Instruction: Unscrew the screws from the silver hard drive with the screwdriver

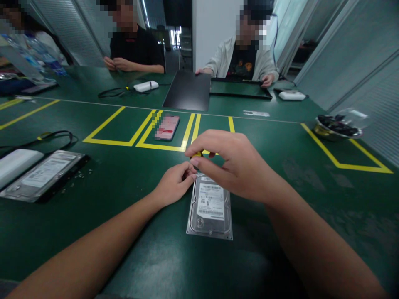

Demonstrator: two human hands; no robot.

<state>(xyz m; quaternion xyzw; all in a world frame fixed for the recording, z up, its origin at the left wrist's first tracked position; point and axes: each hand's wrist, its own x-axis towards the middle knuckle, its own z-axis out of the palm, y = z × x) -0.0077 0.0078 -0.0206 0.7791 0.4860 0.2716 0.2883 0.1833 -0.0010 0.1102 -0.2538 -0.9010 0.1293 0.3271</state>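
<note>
A silver hard drive [209, 207] with a white printed label lies flat on the green table in front of me. My left hand [178, 182] has its fingers curled at the drive's far-left corner, with the thumb against that edge. Above the same corner, my right hand [229, 162] pinches a small screwdriver [197, 155] between thumb and fingers. Only its yellow and dark top shows; the shaft and tip are hidden behind my fingers. The far end of the drive is partly covered by my right hand.
A second hard drive [43, 174] lies left, beside a white box [18, 164] and black cable. A phone [167, 127] rests inside yellow tape lines. A bowl of dark parts [338, 126] stands right. Across the table, a person holds a black panel [188, 91] and frame [240, 96].
</note>
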